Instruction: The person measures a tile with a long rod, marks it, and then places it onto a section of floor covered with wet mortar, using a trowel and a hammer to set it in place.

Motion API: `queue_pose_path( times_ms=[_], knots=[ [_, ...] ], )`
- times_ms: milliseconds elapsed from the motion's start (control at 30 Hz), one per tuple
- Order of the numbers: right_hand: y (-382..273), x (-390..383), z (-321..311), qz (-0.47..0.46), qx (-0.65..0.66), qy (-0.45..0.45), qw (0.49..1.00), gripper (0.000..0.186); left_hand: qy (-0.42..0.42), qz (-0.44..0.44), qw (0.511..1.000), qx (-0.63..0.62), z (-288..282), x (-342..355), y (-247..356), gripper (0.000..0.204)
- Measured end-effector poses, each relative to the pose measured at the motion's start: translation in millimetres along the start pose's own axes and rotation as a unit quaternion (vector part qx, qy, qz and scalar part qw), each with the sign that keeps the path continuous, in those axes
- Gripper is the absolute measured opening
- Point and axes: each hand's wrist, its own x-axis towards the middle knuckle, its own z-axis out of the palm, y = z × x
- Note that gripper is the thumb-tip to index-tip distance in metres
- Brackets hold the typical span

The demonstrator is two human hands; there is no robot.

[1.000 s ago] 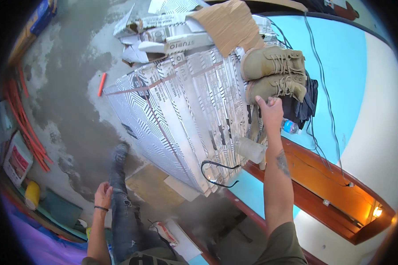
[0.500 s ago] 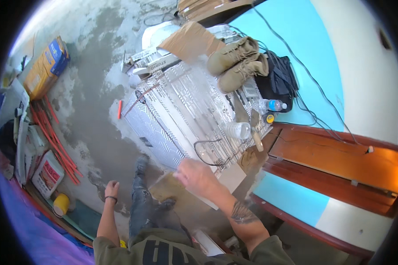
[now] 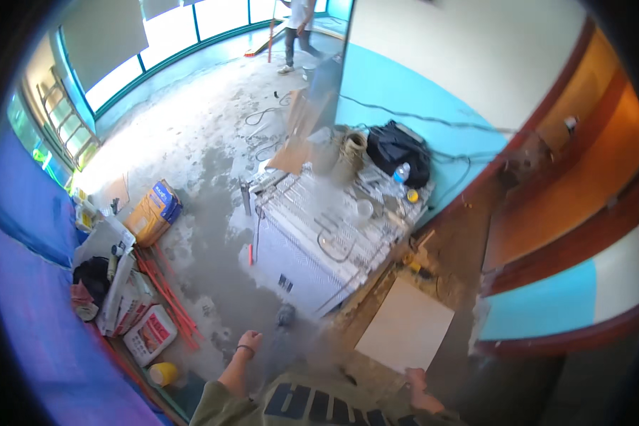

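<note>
My left hand (image 3: 250,341), a dark band at its wrist, hangs at my side over the grey floor. Its fingers look curled in, and nothing shows in them. My right hand (image 3: 417,381) is low in the picture, by the near edge of a square pale tile (image 3: 407,325). Its fingers are blurred, and I cannot tell whether they touch the tile. Ahead stands a stack of patterned boxes (image 3: 295,259). On it are a boot (image 3: 349,160), a clear cup (image 3: 364,208), a water bottle (image 3: 401,172), a yellow-lidded item (image 3: 412,195) and a black bag (image 3: 399,153).
To the left lie a yellow-and-blue sack (image 3: 154,213), red rods (image 3: 165,291), a white jug (image 3: 149,334) and a yellow container (image 3: 163,373). A yellow tool (image 3: 417,265) lies beyond the tile. Cables (image 3: 447,157) cross the blue wall. Another person (image 3: 302,32) is far off near windows.
The view has tilted up, bringing the windows and the other person in. My right hand has left the near side of the box stack and dropped lower right. The tile now shows fully.
</note>
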Motion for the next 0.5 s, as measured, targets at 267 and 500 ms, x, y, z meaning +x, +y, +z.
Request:
queue_pose_path(
  times_ms=[267, 500],
  knots=[
    [185.1, -96.4, 0.7, 0.177, 0.39, -0.126, 0.895, 0.022, -0.261, -0.143, 0.948, 0.114, 20.0, -107.3, -150.2, 0.045],
    [284.6, -101.7, 137.0, 0.053, 0.297, -0.174, 0.937, 0.031, -0.272, 0.216, 0.753, 0.559, -53.7, -16.6, -64.2, 0.046]
  ],
)
